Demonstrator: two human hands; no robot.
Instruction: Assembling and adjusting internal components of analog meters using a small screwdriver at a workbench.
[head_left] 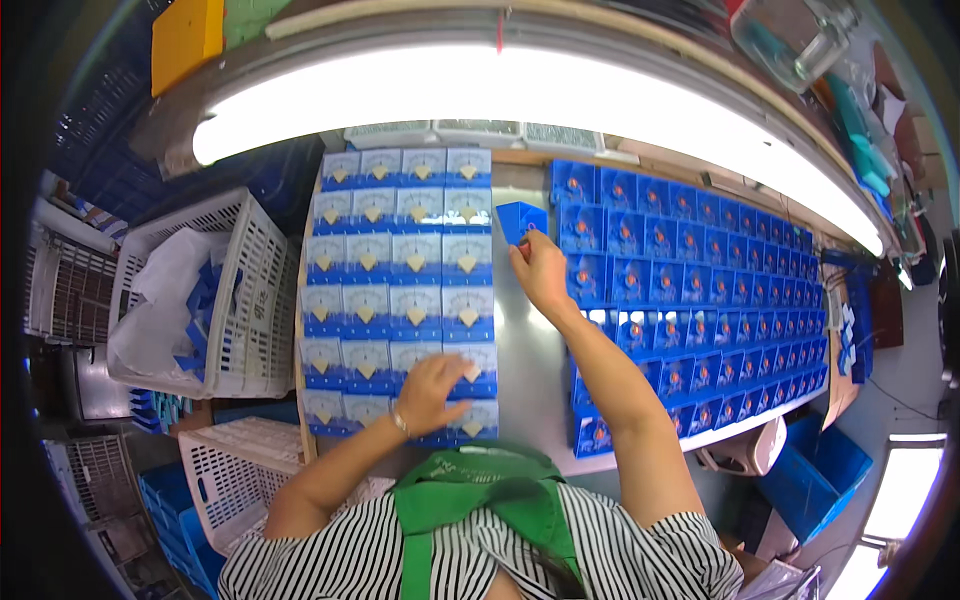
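Note:
My right hand (540,268) grips a blue square meter housing (515,220) by its near edge, over the bare metal strip between two groups of parts. To the left, my left hand (432,390) is spread palm down above the near rows of blue panel meters (417,258). Its fingertips reach a meter in the rightmost column, slightly blurred; whether they press on it I cannot tell. These meters have white dial faces, each with a cream wedge-shaped piece. On the right stand rows of open blue housings (690,290) with orange-red parts inside.
A bright tube lamp (500,95) spans the far side above the bench. At the left, a white plastic crate (262,300) holds a clear bag and blue parts; another white crate (215,470) sits nearer. A blue bin (815,475) stands beyond the right near corner.

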